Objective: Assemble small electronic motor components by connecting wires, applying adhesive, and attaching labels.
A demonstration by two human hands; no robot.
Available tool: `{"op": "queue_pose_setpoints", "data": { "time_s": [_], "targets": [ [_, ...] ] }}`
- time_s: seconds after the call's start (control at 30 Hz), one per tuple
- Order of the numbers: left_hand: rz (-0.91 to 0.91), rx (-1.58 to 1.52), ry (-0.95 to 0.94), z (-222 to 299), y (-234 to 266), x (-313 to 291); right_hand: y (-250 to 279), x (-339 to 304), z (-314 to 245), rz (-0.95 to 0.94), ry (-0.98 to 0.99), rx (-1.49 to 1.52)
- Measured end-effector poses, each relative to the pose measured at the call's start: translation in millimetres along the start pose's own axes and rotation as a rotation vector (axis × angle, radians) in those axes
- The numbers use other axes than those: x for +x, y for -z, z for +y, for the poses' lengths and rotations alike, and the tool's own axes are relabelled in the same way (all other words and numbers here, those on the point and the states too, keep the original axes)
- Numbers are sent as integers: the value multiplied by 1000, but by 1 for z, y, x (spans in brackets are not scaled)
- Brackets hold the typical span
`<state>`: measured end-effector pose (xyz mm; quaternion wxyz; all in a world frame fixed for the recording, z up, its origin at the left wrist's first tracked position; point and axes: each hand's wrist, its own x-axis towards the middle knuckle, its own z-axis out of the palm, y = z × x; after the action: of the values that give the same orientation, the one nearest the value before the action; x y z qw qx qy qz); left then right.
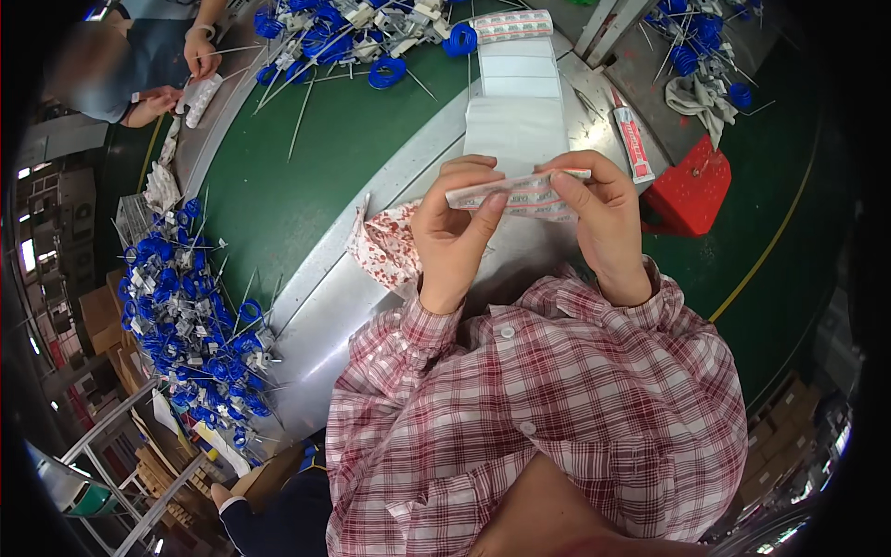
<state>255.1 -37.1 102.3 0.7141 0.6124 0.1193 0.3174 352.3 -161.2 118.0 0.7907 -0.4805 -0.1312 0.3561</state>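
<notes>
My left hand (457, 218) and my right hand (601, 213) are raised in front of my chest. Between them they pinch a strip of printed label paper (527, 195), white with grey and reddish print, its upper edge folded or curled. Both thumbs press on its near face; the other fingers are partly hidden behind it. Just beyond, pale blank labels (518, 70) run out from a roll of label paper (512, 25) and lie along the metal table edge. A white sheet (515, 125) lies under their near end, partly covered by my hands.
A red-spotted cloth (388, 243) lies left of my left hand. At right are a red-and-white tube (633, 141), a red angular object (691, 193) and a grey rag (698, 104). Blue-coiled cable parts (190, 316) pile up on the green belt (325, 158). A co-worker's hands (200, 54) handle something white.
</notes>
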Motion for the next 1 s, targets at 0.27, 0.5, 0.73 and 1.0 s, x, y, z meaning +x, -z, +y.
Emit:
{"op": "queue_pose_setpoints", "data": {
  "time_s": [0.27, 0.5, 0.73, 1.0],
  "targets": [
    [96, 18, 171, -1, -11, -4, 0, -4, 4, 144, 181, -356],
    [83, 176, 67, -6, -4, -5, 37, 18, -35, 300, 574, -644],
    [72, 202, 74, -6, -5, -5, 42, 12, -68, -100, 717, -1338],
    [23, 205, 30, -4, -8, -5, 42, 31, -56, 230, 653, -1100]
  ]
}}
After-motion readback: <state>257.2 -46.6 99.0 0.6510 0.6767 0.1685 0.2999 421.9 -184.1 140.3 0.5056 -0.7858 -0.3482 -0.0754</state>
